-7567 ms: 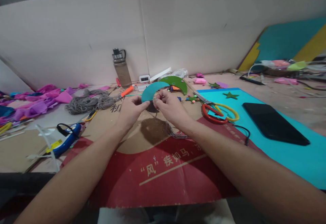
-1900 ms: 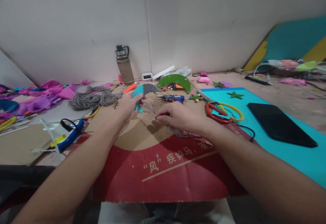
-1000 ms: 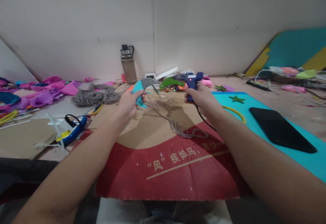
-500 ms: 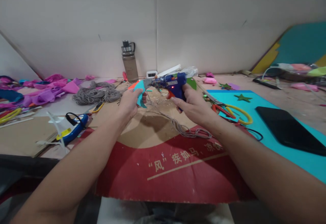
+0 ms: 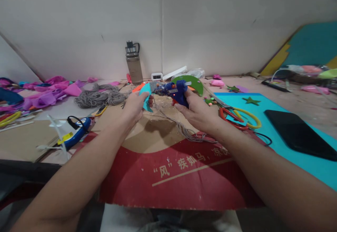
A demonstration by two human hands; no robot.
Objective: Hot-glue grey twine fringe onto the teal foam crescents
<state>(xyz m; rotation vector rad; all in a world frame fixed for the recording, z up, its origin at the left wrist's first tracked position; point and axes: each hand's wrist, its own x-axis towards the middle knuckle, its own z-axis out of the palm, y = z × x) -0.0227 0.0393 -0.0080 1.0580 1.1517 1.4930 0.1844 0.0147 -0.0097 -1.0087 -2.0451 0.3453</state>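
My left hand is closed on a curved turquoise craft piece, partly wound with grey cord and showing an orange part at its far side. In my right hand is a blue hot glue gun, its small red light lit and a glue stick poking from its back. The gun's nozzle points left at the cord-wound end of the piece; whether they touch I cannot tell. Loose grey cord trails from the piece down onto the red and brown cardboard.
A water bottle stands by the wall, with a bundle of grey cord to its left. Scissors and a black phone lie on a turquoise sheet at right. A blue and white device sits at left.
The glue gun in my right hand has shifted slightly left and tilted, uncovering more of the green piece behind it. My left hand holds the turquoise piece nearly still.
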